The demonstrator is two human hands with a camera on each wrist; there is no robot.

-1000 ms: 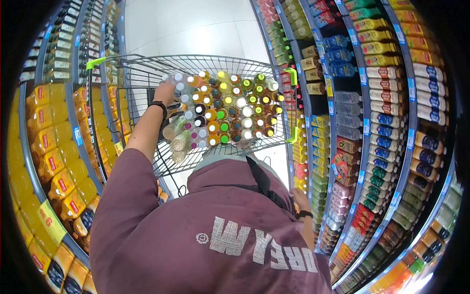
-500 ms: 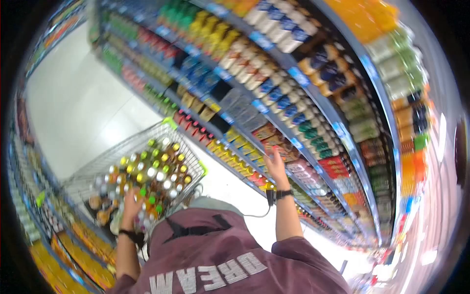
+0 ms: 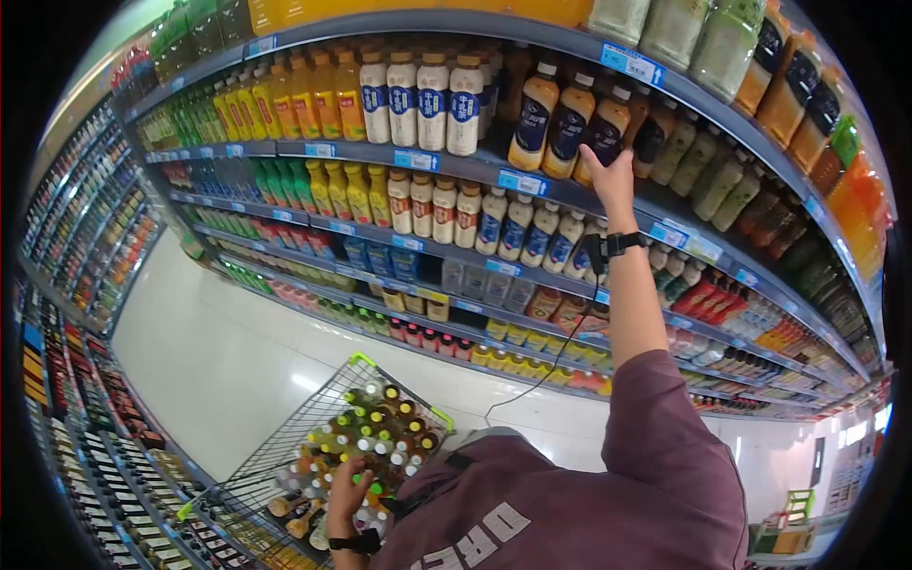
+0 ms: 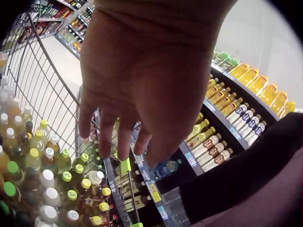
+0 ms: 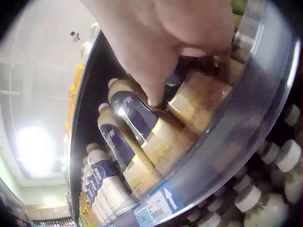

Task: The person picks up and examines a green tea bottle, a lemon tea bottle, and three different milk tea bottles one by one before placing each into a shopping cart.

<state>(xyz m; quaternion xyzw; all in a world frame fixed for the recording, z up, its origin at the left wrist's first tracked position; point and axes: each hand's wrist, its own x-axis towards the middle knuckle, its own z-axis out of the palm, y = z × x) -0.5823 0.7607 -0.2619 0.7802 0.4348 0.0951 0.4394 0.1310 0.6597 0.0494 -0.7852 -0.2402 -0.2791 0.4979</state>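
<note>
My right hand (image 3: 613, 180) is raised to an upper shelf and grips an amber drink bottle (image 5: 201, 99) with a dark label, thumb on one side and fingers round the other. This bottle stands in a row with matching dark-labelled bottles (image 3: 535, 119). In the right wrist view, the right hand hides its upper part. Low on the left, my left hand (image 3: 348, 496) is held over the shopping cart (image 3: 271, 442), its fingers loose and extended in the left wrist view. Under and beside it stand many capped drink bottles (image 3: 380, 427).
White bottles with blue labels (image 3: 433, 104) stand left of the amber ones. Price tags line the shelf edge (image 3: 456, 169). A cable (image 3: 556, 366) hangs from the right wrist. Across the pale aisle floor (image 3: 199, 351) are more stocked shelves (image 3: 85, 247).
The view has turned from the cart toward the right-hand shelves. My right hand has risen from beside the body to a dark-labelled bottle. My left hand has left the cart's left side bottles.
</note>
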